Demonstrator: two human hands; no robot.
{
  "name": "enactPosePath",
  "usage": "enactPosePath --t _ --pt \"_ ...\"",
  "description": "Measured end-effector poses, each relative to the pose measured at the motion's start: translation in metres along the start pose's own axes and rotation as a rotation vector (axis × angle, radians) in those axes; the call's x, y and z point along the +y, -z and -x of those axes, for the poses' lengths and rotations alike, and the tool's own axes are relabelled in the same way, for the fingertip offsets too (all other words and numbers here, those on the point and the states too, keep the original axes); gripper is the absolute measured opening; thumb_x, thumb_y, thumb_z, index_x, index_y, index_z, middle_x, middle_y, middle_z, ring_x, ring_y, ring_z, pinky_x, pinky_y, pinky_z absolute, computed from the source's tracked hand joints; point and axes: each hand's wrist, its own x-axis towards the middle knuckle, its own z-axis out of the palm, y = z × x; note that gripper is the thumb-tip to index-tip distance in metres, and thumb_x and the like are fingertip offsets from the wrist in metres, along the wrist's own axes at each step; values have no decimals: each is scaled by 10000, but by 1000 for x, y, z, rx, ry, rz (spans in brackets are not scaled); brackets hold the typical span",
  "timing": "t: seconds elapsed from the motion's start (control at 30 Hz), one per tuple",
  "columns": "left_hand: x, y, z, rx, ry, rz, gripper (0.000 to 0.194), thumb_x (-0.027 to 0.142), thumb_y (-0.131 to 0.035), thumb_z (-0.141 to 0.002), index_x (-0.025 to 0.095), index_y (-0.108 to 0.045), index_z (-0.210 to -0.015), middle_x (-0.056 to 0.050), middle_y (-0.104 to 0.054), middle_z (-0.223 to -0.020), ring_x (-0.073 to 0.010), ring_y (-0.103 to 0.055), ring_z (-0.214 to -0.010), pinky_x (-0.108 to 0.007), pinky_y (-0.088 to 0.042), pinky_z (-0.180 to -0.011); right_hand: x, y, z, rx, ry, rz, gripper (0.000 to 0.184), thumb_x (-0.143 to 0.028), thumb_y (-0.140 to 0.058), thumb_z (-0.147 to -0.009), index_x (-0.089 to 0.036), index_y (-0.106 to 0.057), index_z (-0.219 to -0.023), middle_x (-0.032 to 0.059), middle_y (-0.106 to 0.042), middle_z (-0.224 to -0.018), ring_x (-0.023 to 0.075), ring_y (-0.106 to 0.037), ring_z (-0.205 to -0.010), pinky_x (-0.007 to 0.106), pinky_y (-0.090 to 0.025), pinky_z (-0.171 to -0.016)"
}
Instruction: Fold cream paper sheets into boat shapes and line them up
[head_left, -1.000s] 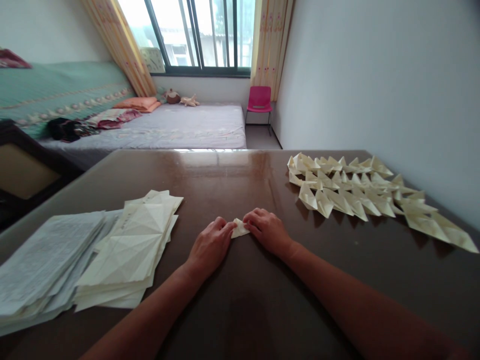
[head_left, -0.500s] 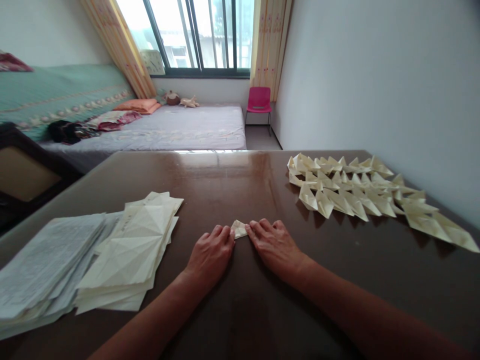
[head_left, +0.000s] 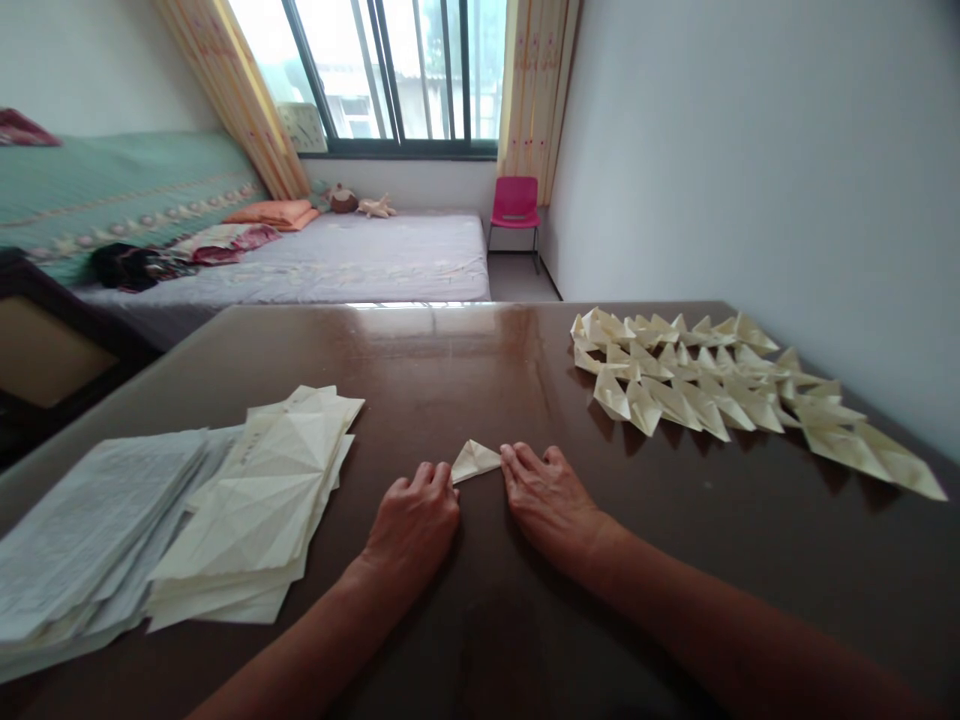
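A small folded piece of cream paper (head_left: 475, 460), triangular in outline, lies on the dark brown table (head_left: 450, 370) between my hands. My left hand (head_left: 416, 510) is closed at its left corner, fingers curled and pressed together. The fingertips of my right hand (head_left: 551, 500) are closed on the opposite corner, thumb tucked out of sight. Most of the paper shows between the two hands, its peak pointing away from me.
To the left lie a pile of creased cream sheets (head_left: 270, 500) and a stack of printed papers (head_left: 97, 520). Rows of folded paper boats (head_left: 690, 380) stand at the right, near the wall. Beyond the table are a bed (head_left: 390, 250) and a pink chair (head_left: 515, 205).
Both hands have drawn outward and a little nearer to me along the folded paper. More of its triangular shape shows now. The paper piles and the rows at the right stay put.
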Motion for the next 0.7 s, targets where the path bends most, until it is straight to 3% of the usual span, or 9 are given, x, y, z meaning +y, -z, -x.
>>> enactPosePath --t 0.17,0.23,0.33,0.5,0.7 --pt "-8 -1 -1 18 19 33 167 167 -497 -894 157 -657 -848 -72 -619 -841 -229 -575 -821 -320 -411 -598 7 3 -9 43 -38 -55 218 -123 -463 -889 -128 -651 -1000 147 -654 -1067 260 -533 -980 404 -435 -736" --pt "-13 -4 -3 52 57 92 167 220 -492 -912 194 -645 -849 -51 -625 -850 -203 -572 -833 -289 -418 -614 11 -1 -15 91 -86 -115 209 -198 -471 -919 -164 -627 -1054 119 -650 -1077 243 -537 -977 386 -442 -750" --pt "-21 -12 -5 130 63 236 169 272 -481 -927 240 -637 -983 -32 -643 -895 -178 -568 -873 -252 -446 -651 17 -10 -20 143 -79 -233 343 -337 -531 -910 -204 -552 -1226 92 -624 -1159 225 -531 -1022 355 -466 -801" --pt "-26 -29 -8 240 64 595 247 227 -463 -922 256 -641 -1090 -29 -646 -986 -150 -595 -894 -261 -498 -795 21 -19 -21 155 -48 -359 396 -342 -544 -902 -180 -549 -1264 87 -642 -1142 224 -548 -1032 340 -480 -876" --pt "-26 -29 -15 351 248 1151 232 245 -535 -886 205 -661 -1076 -57 -614 -1081 -143 -637 -921 -243 -541 -785 24 -16 -19 186 -34 -506 502 -373 -499 -917 -122 -459 -1351 127 -632 -1199 234 -566 -1077 373 -460 -935"
